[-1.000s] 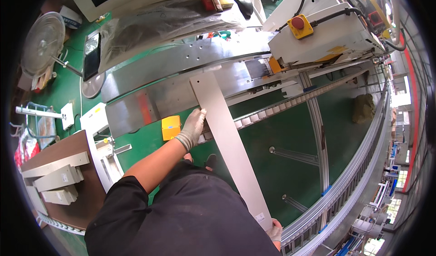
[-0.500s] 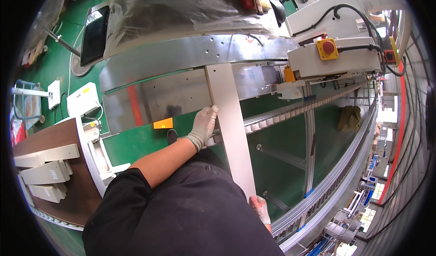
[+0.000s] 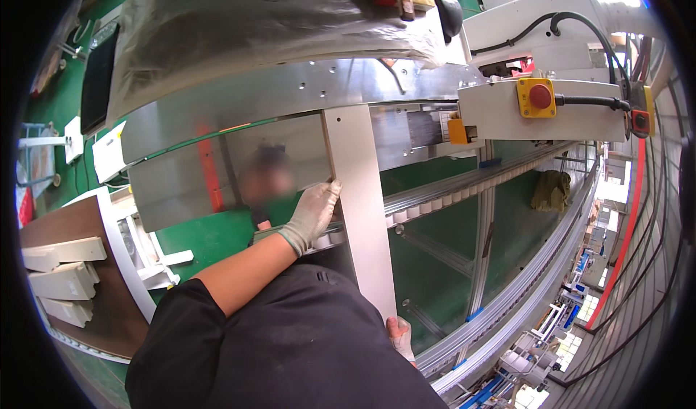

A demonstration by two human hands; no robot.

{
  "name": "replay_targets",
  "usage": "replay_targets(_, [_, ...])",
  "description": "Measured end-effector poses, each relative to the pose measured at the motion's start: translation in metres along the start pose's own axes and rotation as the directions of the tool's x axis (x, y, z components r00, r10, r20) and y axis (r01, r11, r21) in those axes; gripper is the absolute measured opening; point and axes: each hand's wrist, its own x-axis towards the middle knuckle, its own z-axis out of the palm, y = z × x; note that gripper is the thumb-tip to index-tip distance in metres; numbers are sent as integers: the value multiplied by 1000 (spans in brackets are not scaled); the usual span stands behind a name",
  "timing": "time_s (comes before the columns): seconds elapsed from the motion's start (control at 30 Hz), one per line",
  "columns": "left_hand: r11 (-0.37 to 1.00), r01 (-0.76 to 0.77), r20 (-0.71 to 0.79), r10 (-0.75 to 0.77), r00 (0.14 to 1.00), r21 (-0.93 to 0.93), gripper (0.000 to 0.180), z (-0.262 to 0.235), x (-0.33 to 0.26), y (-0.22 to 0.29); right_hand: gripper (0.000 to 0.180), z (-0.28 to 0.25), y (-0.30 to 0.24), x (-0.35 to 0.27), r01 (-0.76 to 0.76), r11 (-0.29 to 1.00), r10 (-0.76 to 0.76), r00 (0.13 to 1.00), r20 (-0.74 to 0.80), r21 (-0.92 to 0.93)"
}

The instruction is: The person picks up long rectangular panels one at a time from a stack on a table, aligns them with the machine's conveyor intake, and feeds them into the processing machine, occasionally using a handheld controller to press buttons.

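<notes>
A long white board (image 3: 360, 184) with a small hole near its far end runs from the metal machine bed toward my body. Its far end lies on the bed's lower plate (image 3: 293, 151), next to the raised metal rail (image 3: 254, 97). My left hand (image 3: 313, 212), in a pale work glove, is closed on the board's left edge, fingertips along that edge. Close to my body, my right hand (image 3: 400, 336), gloved with bare fingertips showing, holds the board's near end. Part of that hand is hidden behind the board and my shirt.
A machine housing with a red stop button (image 3: 539, 96) stands at the right. Roller conveyor rails (image 3: 478, 183) stretch away below it. Several white boards (image 3: 65, 282) lie stacked on a brown panel (image 3: 119, 300) at the left. Plastic sheeting (image 3: 268, 21) covers the machine's far side.
My view has shifted, so the machine's left end and the stacked boards appear further left. Both hands keep their hold on the board, which rests against the rail as before.
</notes>
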Motion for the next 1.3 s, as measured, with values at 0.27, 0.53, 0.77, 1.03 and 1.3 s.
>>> replay_targets(0.27, [992, 18, 30, -15, 999, -127, 45, 80, 35, 20, 44, -78, 41, 58, 22, 999, -22, 1000, -9, -43])
replay_targets(0.53, [995, 0, 64, 6, 998, -95, 48, 162, 77, 34, 40, -151, 72, 115, -7, 998, 3, 998, -70, -57])
replay_targets(0.77, [994, -3, 137, 18, 990, -109, 56, 241, 126, 37, 50, -228, 62, 176, 15, 990, -19, 999, -27, -143])
replay_targets(1.03, [981, 40, 133, -15, 991, -190, 39, 334, 176, 44, 46, -286, 84, 242, 176, 969, -192, 978, -82, -172])
replay_targets(1.3, [998, 48, 309, -58, 949, 39, 52, 393, 249, 35, 63, -359, -5, 281, 104, 941, -253, 847, -468, -321])
